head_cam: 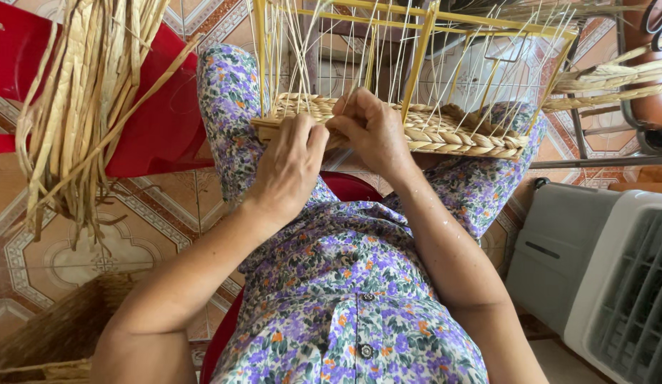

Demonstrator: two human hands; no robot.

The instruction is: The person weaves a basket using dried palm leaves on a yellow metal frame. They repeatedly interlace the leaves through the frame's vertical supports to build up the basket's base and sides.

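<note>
A half-woven straw basket (445, 131) rests on my knees, built on a yellow frame (420, 53) with thin upright strands. My left hand (288, 167) grips the near left edge of the woven base, fingers curled over it. Pressed against that same near edge, my right hand (373, 128) pinches a braided straw strand among the uprights. Both hands touch each other at the fingertips. I wear a floral purple dress (345, 284).
A bundle of dried straw (82, 99) hangs over a red plastic chair (160, 121) at the left. More braided straw (615, 82) lies at the upper right. A grey and white appliance (601, 270) stands at the right. A woven basket (53, 334) sits lower left on the tiled floor.
</note>
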